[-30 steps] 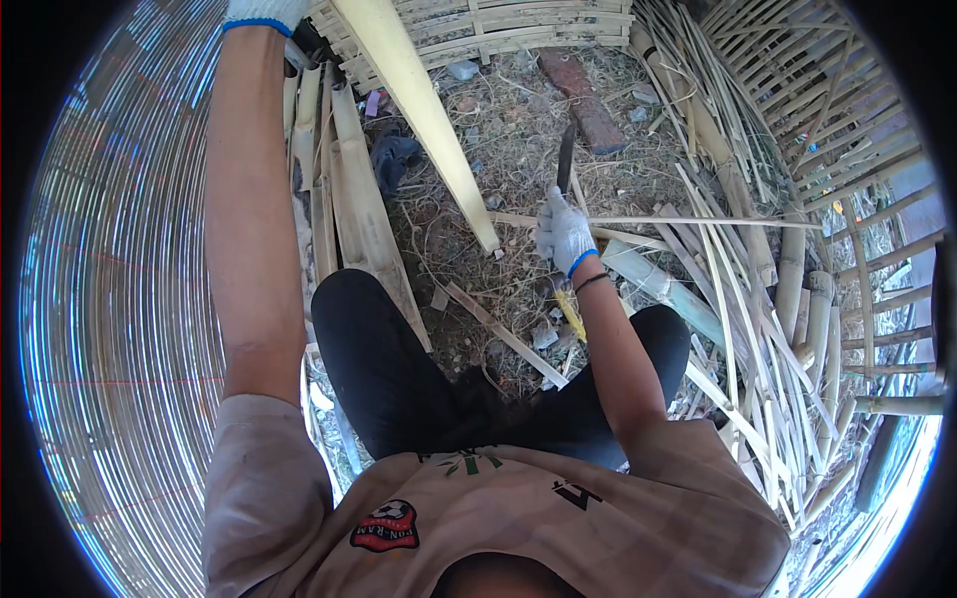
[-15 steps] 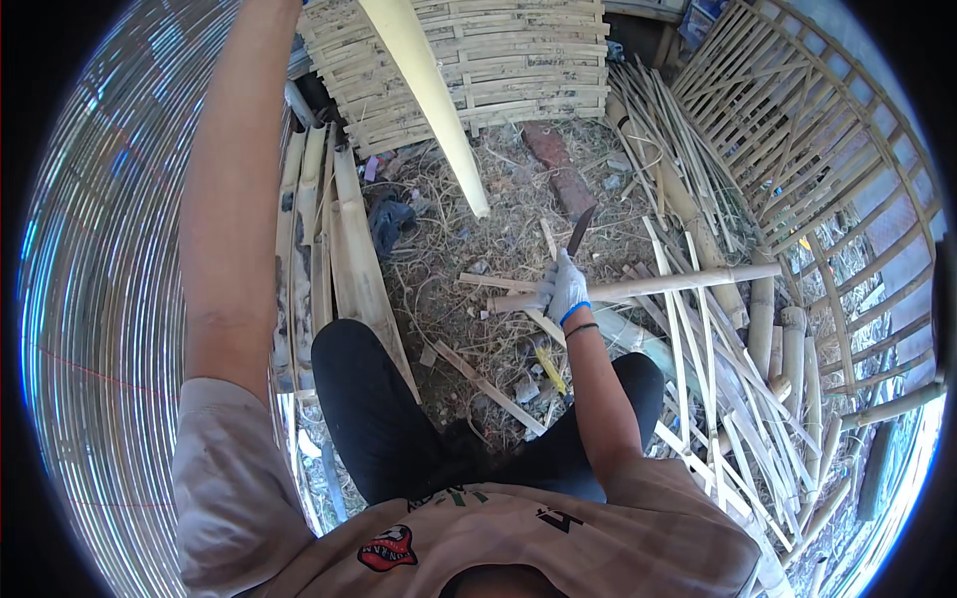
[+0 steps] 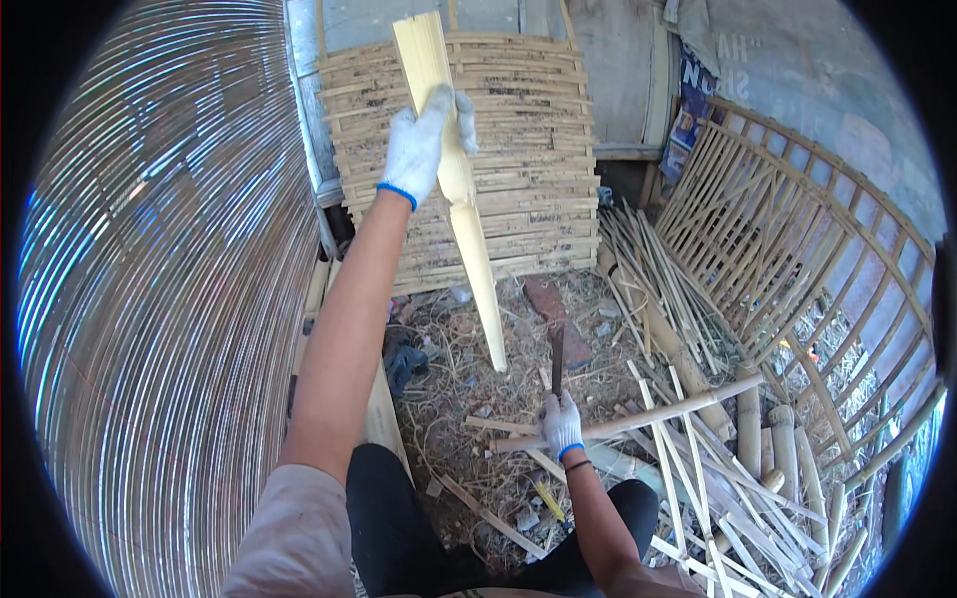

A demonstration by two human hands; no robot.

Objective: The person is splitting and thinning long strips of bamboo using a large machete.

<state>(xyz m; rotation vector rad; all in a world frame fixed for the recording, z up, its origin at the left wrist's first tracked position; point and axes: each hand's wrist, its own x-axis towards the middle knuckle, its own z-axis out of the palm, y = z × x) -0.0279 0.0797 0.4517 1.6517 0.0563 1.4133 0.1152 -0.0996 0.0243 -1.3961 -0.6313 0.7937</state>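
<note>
High over the ground [image 3: 439, 444], toward its far edge, grips a pale split bamboo length [image 3: 477, 261] in the left hand [image 3: 424, 145], clamped round the upper part with the narrow end hanging free. Lower, near the middle of the ground, holds a knife [image 3: 557, 364] in the right hand [image 3: 561, 423], closed round the handle with the dark blade pointing away. Best to hold the bamboo firmly, angle the edge clear of the left hand, and go gently at the bulging node, probably tougher than the straight fibre. Looks smooth and creamy, tapering downward. Note a round pole [image 3: 648, 420] crossing at the right hand, perhaps touching; cannot tell. Note, farther out, thin straight strips [image 3: 670, 468] heaped toward the ground's right edge, a rough reddish slab [image 3: 545, 299] beyond the knife, and a woven slat panel [image 3: 538, 149] at the far edge.
</note>
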